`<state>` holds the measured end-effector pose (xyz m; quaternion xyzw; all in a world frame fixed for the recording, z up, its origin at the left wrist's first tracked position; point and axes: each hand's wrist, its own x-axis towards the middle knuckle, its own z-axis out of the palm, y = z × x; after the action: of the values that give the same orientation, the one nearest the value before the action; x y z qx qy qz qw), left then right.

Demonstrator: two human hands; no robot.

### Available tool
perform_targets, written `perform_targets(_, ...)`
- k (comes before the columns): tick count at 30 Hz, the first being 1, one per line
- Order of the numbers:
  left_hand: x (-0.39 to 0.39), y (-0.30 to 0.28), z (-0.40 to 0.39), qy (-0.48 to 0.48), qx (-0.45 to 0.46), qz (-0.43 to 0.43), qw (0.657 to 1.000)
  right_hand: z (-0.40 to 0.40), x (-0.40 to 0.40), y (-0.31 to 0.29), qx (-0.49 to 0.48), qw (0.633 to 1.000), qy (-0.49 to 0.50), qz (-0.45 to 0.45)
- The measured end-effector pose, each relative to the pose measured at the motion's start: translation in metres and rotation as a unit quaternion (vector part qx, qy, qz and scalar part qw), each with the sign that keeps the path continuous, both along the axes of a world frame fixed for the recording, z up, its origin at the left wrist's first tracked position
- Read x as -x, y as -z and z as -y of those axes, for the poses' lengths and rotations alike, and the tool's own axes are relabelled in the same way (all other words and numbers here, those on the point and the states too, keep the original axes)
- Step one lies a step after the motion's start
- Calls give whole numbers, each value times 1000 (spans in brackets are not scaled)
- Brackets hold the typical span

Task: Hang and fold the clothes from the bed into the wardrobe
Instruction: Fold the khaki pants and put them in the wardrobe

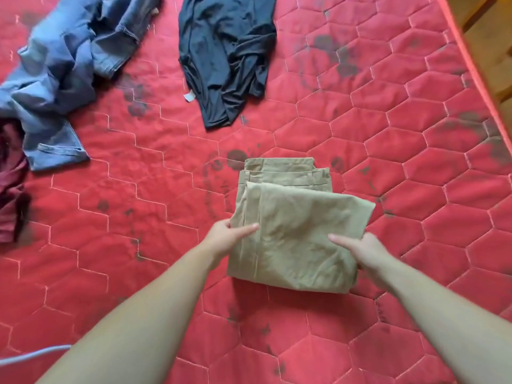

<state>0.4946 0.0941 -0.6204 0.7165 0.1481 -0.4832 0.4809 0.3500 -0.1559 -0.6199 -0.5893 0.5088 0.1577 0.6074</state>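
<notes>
We see a folded pair of khaki trousers (pixel 293 225), smooth cotton stacked in stepped rectangular layers, lying on the red quilted mattress (pixel 401 151), whose hexagon stitching carries dark smudges, nearer its right edge than its left. Our left hand (pixel 225 235) grips the stack's left edge, thumb laid on top and fingers tucked under; our right hand (pixel 360 249) grasps the right edge the same way. Toward the far left of the mattress lie crumpled blue jeans (pixel 63 73); a limp, dark navy jersey garment (pixel 227 56) sprawls at the far edge, and a maroon cloth (pixel 11 187) bunches at the left edge.
</notes>
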Motion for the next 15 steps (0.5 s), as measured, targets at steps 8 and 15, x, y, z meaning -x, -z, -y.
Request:
perform_targets(8,-34,-5,-16,-78,148,-77,983,21,-49,-43,-187,977,-15,102)
perform_targets(15,-44,54,15,-73,7,22,997,22,-98,30,186,972,-133,-52)
